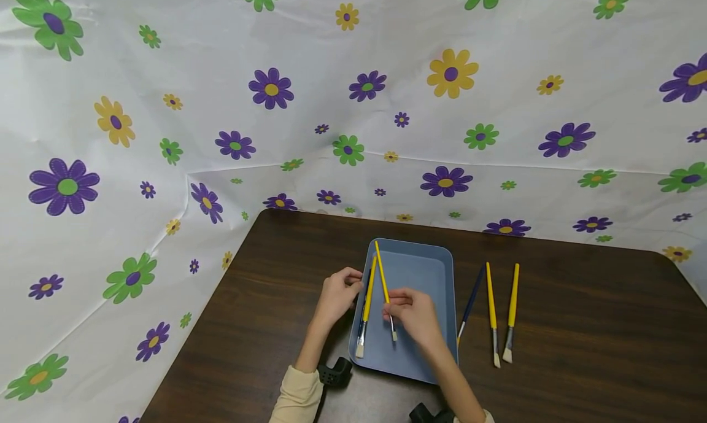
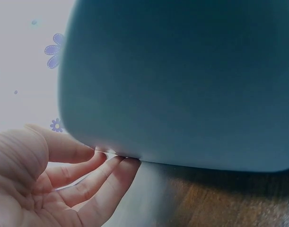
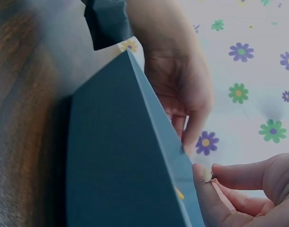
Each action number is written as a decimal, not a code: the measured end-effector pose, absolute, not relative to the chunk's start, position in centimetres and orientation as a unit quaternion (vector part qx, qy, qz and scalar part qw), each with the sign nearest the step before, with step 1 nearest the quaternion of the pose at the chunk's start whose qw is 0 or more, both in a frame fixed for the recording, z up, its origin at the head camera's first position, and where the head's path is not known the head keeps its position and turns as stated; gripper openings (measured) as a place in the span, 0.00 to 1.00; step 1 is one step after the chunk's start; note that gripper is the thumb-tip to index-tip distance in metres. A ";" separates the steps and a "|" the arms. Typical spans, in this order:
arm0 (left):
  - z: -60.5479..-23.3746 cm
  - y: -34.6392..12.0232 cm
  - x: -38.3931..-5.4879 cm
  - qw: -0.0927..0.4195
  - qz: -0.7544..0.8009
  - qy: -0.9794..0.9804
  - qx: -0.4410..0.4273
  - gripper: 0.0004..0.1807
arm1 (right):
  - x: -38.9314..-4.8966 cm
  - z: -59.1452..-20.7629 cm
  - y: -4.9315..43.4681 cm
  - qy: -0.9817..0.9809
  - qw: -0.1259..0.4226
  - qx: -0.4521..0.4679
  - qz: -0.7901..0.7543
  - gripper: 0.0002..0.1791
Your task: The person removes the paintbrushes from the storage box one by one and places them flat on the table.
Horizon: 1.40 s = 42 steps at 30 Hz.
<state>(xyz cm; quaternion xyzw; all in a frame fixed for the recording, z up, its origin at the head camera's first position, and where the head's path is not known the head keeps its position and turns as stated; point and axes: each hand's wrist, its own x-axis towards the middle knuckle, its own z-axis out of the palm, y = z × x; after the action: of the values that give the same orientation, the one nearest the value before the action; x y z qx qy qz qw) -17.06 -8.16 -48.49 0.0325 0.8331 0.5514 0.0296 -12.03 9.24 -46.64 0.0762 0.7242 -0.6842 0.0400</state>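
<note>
A blue-grey tray (image 1: 422,282) stands on the table in the head view. At its left rim, my left hand (image 1: 337,295) pinches the edge; the left wrist view has the thumb (image 2: 75,150) and fingertips meeting at the rim (image 2: 182,164). My right hand (image 1: 417,317) holds a thin yellow paintbrush (image 1: 382,266) over the tray, bristles toward me. Only its pale bristle tip (image 3: 207,176) shows between thumb and finger in the right wrist view. Along the tray's left side lies a wider yellow paintbrush (image 1: 368,300), with a dark-handled brush partly hidden beside it.
To the right of the tray, a dark blue paintbrush (image 1: 473,294) lies slanted against its edge. Two more yellow paintbrushes, a thin one (image 1: 491,297) and a wide one (image 1: 513,297), lie farther right on the brown table (image 1: 596,337). A flowered white sheet (image 1: 309,48) hangs behind.
</note>
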 end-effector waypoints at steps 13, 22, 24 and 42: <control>-48.5 -8.2 -17.0 0.032 0.551 0.833 0.037 0.11 | -12.2 -45.5 10.8 0.721 0.046 0.080 -0.687 0.14; -48.5 -8.2 -16.8 0.031 0.551 0.833 0.041 0.11 | -12.5 -44.8 12.5 0.721 0.055 0.076 -0.687 0.16; -48.5 -8.2 -16.8 0.030 0.551 0.833 0.041 0.11 | -12.5 -44.6 13.0 0.726 0.054 0.076 -0.682 0.17; -48.5 -8.2 -16.9 0.031 0.544 0.837 0.041 0.11 | -12.6 -43.8 16.5 0.747 0.043 0.087 -0.658 0.18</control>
<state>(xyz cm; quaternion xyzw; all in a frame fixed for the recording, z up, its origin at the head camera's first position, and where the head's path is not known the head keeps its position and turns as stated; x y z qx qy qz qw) -16.89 -8.18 -48.53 0.0409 0.8372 0.5444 0.0309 -12.56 16.46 -43.84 0.0871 0.7468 -0.6580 0.0428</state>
